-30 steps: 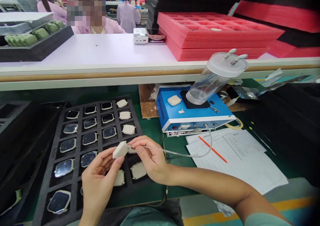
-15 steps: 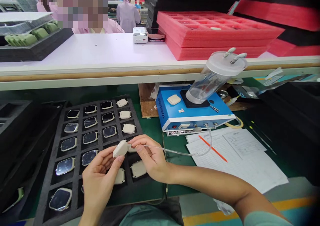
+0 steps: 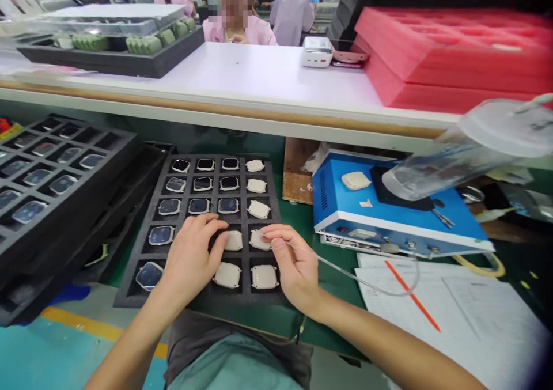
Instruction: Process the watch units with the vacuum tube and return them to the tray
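Observation:
A black foam tray (image 3: 129, 289) holds watches with dark screens on its left side and cream watch cases on its right. My left hand (image 3: 192, 254) hovers over the tray's middle, thumb and fingers apart, with the thumb tip at the left edge of a cream watch case (image 3: 234, 241) lying in its compartment. In my right hand (image 3: 298, 266), thumb and fingers pinch the end of a clear thin tube (image 3: 341, 270). Those fingertips are at another cream watch case (image 3: 258, 239) in the right column. The tube's tip is hard to make out.
A blue box-shaped device (image 3: 389, 223) bears a loose watch case (image 3: 356, 180) and a tilted clear cylinder (image 3: 449, 154). Papers (image 3: 401, 303) with a red strip lie at right. More foam trays (image 3: 86, 188) are stacked at left. The white shelf (image 3: 259, 79) spans the back; a co-worker sits behind it.
My left hand has lowered from holding a cream watch case in the air to the tray, its fingers now apart. My right hand has moved down with the tube. The view has turned left.

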`<action>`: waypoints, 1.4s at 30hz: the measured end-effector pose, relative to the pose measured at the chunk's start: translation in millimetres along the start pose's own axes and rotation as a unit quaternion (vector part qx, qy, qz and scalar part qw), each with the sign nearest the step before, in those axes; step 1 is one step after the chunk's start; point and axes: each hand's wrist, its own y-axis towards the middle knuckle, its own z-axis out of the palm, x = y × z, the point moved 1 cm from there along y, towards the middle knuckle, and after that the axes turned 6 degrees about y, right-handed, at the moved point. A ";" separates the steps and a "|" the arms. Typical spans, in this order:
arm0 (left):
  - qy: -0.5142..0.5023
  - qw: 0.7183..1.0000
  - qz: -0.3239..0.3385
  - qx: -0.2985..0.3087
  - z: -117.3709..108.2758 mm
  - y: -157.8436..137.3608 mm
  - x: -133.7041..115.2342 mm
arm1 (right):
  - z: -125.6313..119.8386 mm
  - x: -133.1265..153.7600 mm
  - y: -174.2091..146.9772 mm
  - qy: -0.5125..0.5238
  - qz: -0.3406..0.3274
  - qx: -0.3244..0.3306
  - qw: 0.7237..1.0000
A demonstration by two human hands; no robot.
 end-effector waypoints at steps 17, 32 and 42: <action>-0.236 0.970 -0.062 0.002 4.7 18.3 -13.0 | 3.4 0.3 -1.5 -0.013 -0.017 -0.013 1.000; -0.504 0.834 -0.221 -0.045 18.3 -7.9 -30.7 | 0.6 3.4 0.4 -0.003 -0.039 0.002 0.999; -0.517 0.828 -0.211 -0.058 20.4 -8.4 -38.1 | -1.0 2.9 1.6 -0.004 -0.042 0.008 0.999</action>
